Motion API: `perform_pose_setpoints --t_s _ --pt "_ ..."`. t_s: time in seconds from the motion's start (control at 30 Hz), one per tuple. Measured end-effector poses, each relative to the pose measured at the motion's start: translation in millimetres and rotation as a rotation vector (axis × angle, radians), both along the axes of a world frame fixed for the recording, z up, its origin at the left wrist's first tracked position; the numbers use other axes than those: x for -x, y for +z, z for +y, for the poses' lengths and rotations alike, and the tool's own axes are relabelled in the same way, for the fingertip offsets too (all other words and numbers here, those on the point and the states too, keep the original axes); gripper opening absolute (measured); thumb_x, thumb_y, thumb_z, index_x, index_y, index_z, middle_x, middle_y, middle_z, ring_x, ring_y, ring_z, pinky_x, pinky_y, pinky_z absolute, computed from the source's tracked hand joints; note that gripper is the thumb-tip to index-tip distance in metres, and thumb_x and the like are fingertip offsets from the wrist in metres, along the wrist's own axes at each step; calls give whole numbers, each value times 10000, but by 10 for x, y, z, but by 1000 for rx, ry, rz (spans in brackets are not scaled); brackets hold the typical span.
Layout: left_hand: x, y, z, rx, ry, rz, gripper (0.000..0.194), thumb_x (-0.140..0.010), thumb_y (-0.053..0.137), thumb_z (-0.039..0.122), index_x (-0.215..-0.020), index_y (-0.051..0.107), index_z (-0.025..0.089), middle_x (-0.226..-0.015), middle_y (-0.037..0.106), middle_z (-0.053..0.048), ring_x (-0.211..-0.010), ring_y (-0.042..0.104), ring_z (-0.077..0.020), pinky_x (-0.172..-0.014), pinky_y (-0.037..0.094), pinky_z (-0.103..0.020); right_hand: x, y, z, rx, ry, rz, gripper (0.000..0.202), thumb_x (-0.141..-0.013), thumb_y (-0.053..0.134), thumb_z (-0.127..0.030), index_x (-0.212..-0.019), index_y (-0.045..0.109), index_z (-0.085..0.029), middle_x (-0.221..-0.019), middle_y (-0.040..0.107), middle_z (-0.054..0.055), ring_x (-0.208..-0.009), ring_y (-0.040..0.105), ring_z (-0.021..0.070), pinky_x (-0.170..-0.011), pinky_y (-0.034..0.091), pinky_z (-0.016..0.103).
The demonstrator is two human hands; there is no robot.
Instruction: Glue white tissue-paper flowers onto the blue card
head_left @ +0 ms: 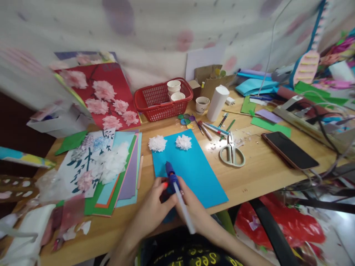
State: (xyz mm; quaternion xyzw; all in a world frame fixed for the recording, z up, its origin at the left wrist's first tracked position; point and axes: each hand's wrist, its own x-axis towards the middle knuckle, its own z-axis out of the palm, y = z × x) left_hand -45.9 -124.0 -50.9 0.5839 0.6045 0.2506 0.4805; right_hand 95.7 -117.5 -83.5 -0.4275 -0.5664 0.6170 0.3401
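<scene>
A blue glue gun [172,175] sits between the person's two hands at the near edge of a table, nozzle toward twelve o'clock, its pale glue stick [183,208] sloping back toward five. The right hand [192,208] grasps the gun; the left hand [154,201] has bent fingers beside its handle, where an orange light glows, but whether it grips cannot be told. The hands hide the handle.

Beneath the nozzle lies a blue sheet [198,177]. Two fluffy white paper flowers are near its far edge: the left flower [157,143] at eleven o'clock, overlapping the edge, and the right flower [183,142] at twelve.

Open-handled scissors [231,153] lie at two o'clock, a dark phone [291,149] beyond them toward three. A red basket [161,111] holding paper cups stands at twelve, a white roll [217,105] at one. Coloured papers [129,184] are stacked at ten.

The tabletop [249,181] is pale wood, backed by a spotted white cloth [158,40]. A red plastic bag [280,221] lies below, at four.
</scene>
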Motion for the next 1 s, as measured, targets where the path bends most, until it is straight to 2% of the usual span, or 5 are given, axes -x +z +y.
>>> perform_pose_setpoints --t_s 0.23,0.5,0.6,0.77,1.0 --pt "300 128 -1 -9 -146 29 222 -907 560 302 -990 756 240 -1061 719 -52 -939 670 -213 -799 539 -318 -303 48 144 375 -31 -76 421 -782 536 -333 -1171 605 -187 -1004 693 72 -646 636 186 -403 398 243" --pt "232 259 108 -494 9 26 155 -927 592 233 -896 744 223 -884 707 -28 -840 658 -168 -768 525 -283 -488 40 328 289 -47 -47 370 -811 574 -494 -848 666 -138 -628 679 45 -534 617 147 -525 429 260" --pt "123 535 320 -782 -245 73 192 -963 539 191 -975 730 202 -937 698 -53 -911 630 -187 -823 509 -319 -520 32 350 279 -36 -111 392 -766 601 -553 -682 596 -170 -532 609 13 -414 500 105 -428 349 238" --pt "16 948 958 -724 -550 133 243 -965 507 165 -1025 734 227 -1030 691 -38 -1011 621 -195 -899 467 -309 -524 155 393 254 -59 -229 404 -725 677 -576 -741 622 -176 -472 510 -34 -413 445 99 -418 362 242" --pt "-736 948 1466 -374 -1321 27 372 -958 523 226 -647 714 159 -713 696 -37 -669 590 -162 -653 432 -262 -600 199 437 149 -58 -493 453 -716 689 -641 -625 612 -204 -503 545 24 -496 517 164 -466 419 311"
